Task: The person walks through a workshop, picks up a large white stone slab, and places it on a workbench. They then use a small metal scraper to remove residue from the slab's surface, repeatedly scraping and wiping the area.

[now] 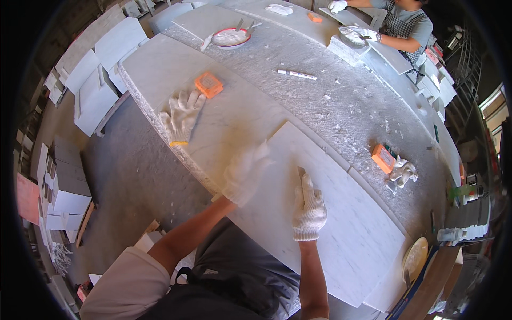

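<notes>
A pale grey-veined marble slab [341, 229] lies on the work table in front of me. My right hand [309, 213], in a white knit glove, is over the slab with its fingers wrapped round a small flat scraper [301, 172]. Only the tip of the blade shows past the fingers. My left hand [246, 175], also gloved, is at the slab's left edge and smeared by motion. Whether it holds anything is hidden by the blur. Beyond it, an empty white glove [183, 117] with a yellow cuff lies beside an orange block [208, 85].
A white marker [296, 74] and a red-rimmed bowl [231, 38] of white paste lie farther back. To the right are another orange block [383, 158], a crumpled cloth [404, 172] and a yellowish dish [415, 258]. A co-worker [408, 32] handles a slab across the table.
</notes>
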